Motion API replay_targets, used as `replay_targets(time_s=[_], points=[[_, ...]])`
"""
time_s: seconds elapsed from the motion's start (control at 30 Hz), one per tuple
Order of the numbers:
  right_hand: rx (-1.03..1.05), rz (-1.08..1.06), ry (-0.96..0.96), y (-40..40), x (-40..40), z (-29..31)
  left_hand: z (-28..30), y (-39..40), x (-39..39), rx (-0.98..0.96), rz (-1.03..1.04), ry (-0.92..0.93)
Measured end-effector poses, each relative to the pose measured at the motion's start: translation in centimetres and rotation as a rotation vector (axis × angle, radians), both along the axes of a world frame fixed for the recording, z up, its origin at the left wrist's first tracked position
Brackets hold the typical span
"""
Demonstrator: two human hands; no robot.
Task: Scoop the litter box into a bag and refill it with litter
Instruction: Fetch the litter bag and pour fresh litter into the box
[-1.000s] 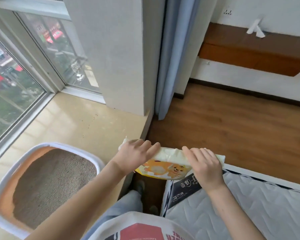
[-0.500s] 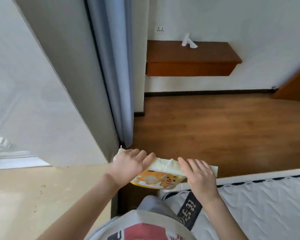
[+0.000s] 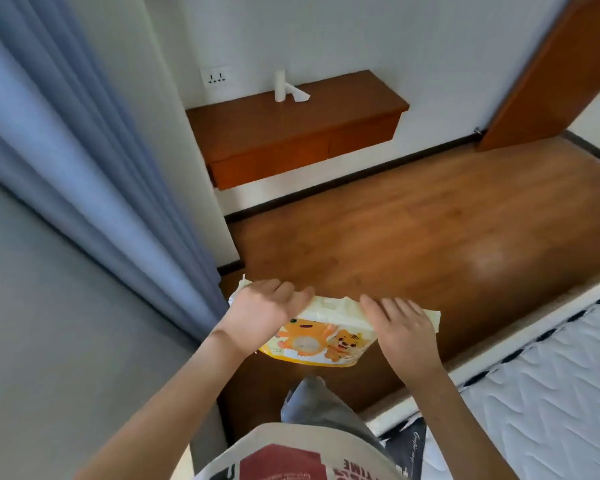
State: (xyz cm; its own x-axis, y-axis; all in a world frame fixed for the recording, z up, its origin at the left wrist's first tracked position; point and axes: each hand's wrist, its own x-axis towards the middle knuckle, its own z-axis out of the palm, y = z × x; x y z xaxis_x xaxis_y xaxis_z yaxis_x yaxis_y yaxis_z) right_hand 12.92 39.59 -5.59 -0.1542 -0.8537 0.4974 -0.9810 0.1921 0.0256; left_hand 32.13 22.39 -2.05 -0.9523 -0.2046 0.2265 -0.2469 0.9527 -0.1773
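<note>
Both bare forearms reach forward, hands level and a little apart. The left hand point(image 3: 264, 308) and right hand point(image 3: 400, 329) lie palm-down along the top of a bag point(image 3: 321, 341) — fingers curled over its far edge, gripping it.

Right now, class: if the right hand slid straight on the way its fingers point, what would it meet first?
The right hand lies on the litter bag, fingers pointing forward over its top edge. Past that edge the way looks free, with only wood floor further on, though depth is unclear.
</note>
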Motion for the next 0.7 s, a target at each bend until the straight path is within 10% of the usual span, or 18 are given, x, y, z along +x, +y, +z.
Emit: replay_targets(time_s=[0.7], points=[[0.064, -0.495, -0.042, -10.3, -28.6, 0.2, -2.0, -18.4, -40.6, 0.105, -0.603, -0.028]])
